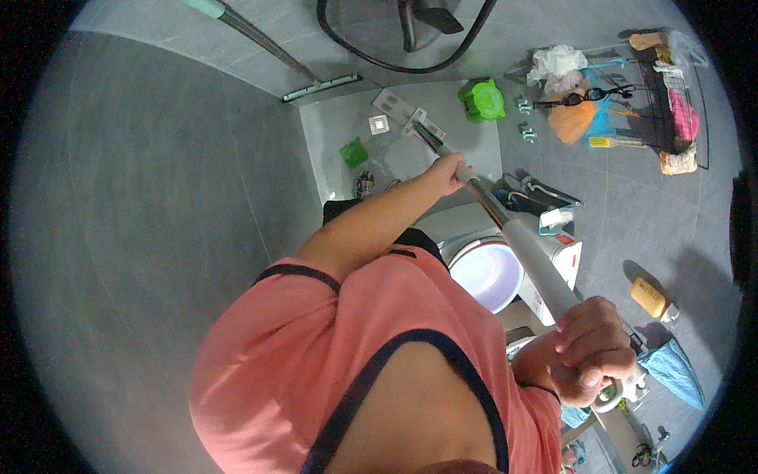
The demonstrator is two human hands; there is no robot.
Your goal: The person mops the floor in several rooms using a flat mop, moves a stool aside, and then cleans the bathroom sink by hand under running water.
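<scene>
My left hand (450, 175) grips the lower part of a long pole (542, 269) with grey and bare metal sections. My right hand (592, 349) is closed around its upper end, where a white ring (609, 397) shows beneath the fingers. The pole slopes away from me to a flat mop head (407, 112), a pale slotted plate at the grey tiled floor. Whether a pad is under the plate cannot be seen. A square floor drain (379, 124) lies beside the head. Nearer my patterned footwear (364, 183) is a green object (354, 153), perhaps a cloth.
A floor squeegee (320, 86) leans in the far left corner. A green plastic stool (482, 101) stands by the right wall, below a loaded wire rack (669, 101). Stacked basins (488, 275) sit at my right. A black shower hose (408, 68) loops from the far wall.
</scene>
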